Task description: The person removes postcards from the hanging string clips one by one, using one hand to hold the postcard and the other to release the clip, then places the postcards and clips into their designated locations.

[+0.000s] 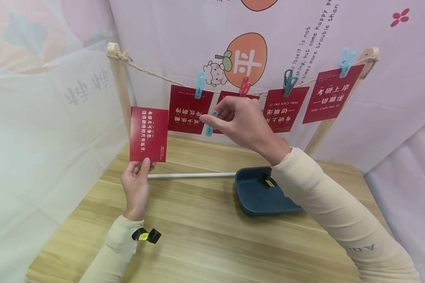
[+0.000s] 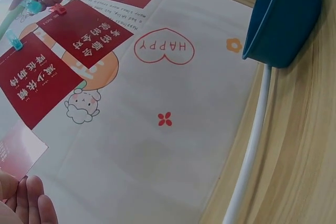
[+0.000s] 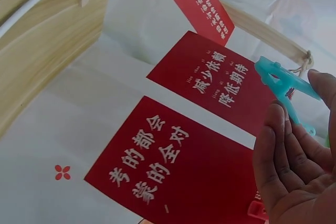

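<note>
My left hand (image 1: pixel 138 188) pinches the lower edge of a red card (image 1: pixel 148 133) with white writing, held upright beside the left wooden post. In the left wrist view that card (image 2: pixel 20 150) looks pale with glare above the left fingers. My right hand (image 1: pixel 248 124) pinches a light blue clothespin (image 1: pixel 211 124) in front of the hanging cards; the right wrist view shows the clothespin (image 3: pixel 281 85) between thumb and fingers. Several red cards hang from a twine line (image 1: pixel 152 73), held by a blue peg (image 1: pixel 200 84), a red peg (image 1: pixel 245 86), a dark teal peg (image 1: pixel 289 82) and another light blue peg (image 1: pixel 347 63).
Wooden posts stand at left (image 1: pixel 120 86) and right (image 1: pixel 316 135), with the twine tied to their tops. A dark blue dustpan (image 1: pixel 260 202) with a white handle (image 1: pixel 194 175) lies on the wooden table (image 1: pixel 198 243), partly behind my right forearm. Printed cloth (image 1: pixel 184 35) hangs behind.
</note>
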{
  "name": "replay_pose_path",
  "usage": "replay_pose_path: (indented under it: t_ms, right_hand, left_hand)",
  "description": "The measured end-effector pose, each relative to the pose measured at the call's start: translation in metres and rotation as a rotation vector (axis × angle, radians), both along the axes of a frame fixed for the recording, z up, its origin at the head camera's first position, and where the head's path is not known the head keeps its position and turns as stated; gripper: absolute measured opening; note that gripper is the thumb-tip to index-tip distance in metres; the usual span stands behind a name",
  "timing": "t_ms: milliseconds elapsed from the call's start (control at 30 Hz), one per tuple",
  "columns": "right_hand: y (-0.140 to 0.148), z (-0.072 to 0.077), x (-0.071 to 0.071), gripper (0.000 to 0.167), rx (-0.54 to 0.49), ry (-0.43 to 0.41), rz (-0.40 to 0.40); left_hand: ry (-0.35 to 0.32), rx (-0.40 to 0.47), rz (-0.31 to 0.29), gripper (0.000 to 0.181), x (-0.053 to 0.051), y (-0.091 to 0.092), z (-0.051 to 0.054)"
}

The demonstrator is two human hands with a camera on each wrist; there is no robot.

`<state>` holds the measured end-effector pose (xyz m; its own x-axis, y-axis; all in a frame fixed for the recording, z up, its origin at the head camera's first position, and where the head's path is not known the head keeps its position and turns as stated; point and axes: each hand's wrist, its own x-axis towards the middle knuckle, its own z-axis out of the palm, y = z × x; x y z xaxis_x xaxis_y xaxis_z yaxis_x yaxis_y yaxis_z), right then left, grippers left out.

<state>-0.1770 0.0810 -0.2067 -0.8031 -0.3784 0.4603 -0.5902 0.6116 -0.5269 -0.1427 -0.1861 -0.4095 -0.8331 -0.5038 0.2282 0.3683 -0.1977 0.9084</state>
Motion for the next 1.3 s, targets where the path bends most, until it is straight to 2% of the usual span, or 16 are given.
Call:
replay_pose_path:
  t_ms: [400, 633, 1033, 1300]
  right_hand:
    - [0.02, -0.018, -0.001, 0.04, 0.022, -0.062, -0.058]
    - [0.032, -0.03, -0.003, 0.038, 0.039, -0.085, -0.042]
    - [0.048, -0.049, 0.001, 0.041, 0.09, -0.124, -0.077]
    - [0.062, -0.059, 0.003, 0.033, 0.086, -0.14, -0.084]
  left_hand:
    - [-0.067, -0.01, -0.002, 0.013, 0.005, -0.005, -0.007]
    - [-0.076, -0.019, -0.002, 0.012, 0.006, -0.007, -0.013]
    - [-0.075, -0.062, -0.028, 0.017, -0.004, -0.007, -0.019]
    - [-0.093, -0.124, -0.029, 0.025, -0.014, -0.009, -0.018]
